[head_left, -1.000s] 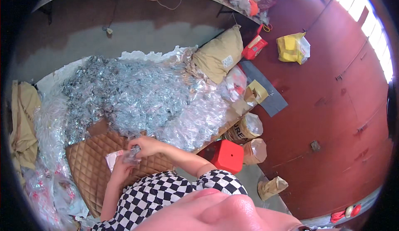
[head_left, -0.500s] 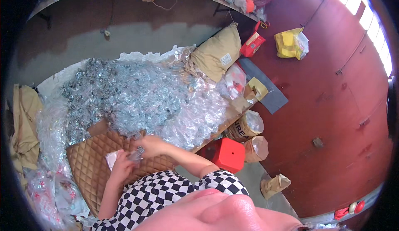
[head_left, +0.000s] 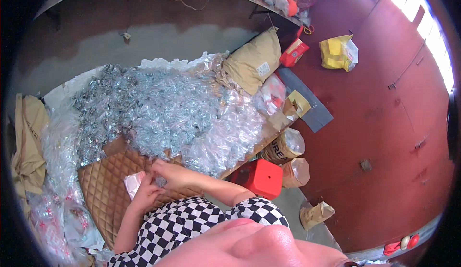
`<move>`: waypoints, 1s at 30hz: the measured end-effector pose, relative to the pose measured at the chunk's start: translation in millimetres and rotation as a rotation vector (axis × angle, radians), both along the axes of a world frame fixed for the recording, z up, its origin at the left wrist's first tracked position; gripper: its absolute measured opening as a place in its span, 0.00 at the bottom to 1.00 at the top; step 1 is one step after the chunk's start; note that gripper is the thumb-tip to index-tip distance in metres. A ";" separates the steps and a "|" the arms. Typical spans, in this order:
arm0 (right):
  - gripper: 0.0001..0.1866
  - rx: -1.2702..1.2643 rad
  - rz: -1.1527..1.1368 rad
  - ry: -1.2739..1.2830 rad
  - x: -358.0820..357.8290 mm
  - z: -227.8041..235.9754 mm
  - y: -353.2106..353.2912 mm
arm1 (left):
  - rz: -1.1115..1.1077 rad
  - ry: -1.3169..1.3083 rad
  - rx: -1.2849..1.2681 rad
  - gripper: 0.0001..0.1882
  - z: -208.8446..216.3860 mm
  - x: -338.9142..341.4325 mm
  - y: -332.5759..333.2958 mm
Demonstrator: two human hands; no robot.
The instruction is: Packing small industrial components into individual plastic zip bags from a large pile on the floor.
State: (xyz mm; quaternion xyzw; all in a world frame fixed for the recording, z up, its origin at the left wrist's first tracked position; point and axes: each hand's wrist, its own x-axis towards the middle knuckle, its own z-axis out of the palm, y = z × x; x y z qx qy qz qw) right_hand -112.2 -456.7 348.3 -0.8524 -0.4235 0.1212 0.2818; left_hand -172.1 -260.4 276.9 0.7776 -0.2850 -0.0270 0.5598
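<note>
Head view: above the quilted pad (head_left: 103,185), plastic heap (head_left: 158,108) at twelve o'clock, red stool (head_left: 267,180) at three, your left hand (head_left: 145,195) and right hand (head_left: 170,174) (fingers curled) grip clear plastic (head_left: 160,182).

Left hand (head_left: 147,195) holds a pink-and-white pack (head_left: 133,184), right hand (head_left: 169,174) a clear packet (head_left: 160,182), near a quilted mat's (head_left: 105,183) far edge.

- The big heap of clear plastic packets (head_left: 165,111) is glossy and crinkled.
- The brown quilted mat (head_left: 106,190) has a soft shine.
- The small pale pink-and-white rectangular packet (head_left: 133,185) looks smooth.
- The red square plastic stool (head_left: 268,179) appears smooth.
</note>
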 end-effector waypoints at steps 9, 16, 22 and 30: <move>0.18 -0.106 0.053 0.169 -4.1 32.9 -3.9 | -0.028 -0.042 0.040 0.08 -14.6 7.2 25.4; 0.06 -0.029 -0.145 -0.182 16.9 -93.8 -5.3 | 0.154 -0.008 0.147 0.11 -75.4 63.0 34.1; 0.06 0.024 -0.449 -0.303 25.1 -114.8 -74.2 | 0.706 0.104 0.293 0.24 -137.6 31.3 48.0; 0.07 -0.269 -0.924 -0.233 34.1 -153.2 -157.0 | 0.359 0.017 0.738 0.27 -226.8 7.5 43.8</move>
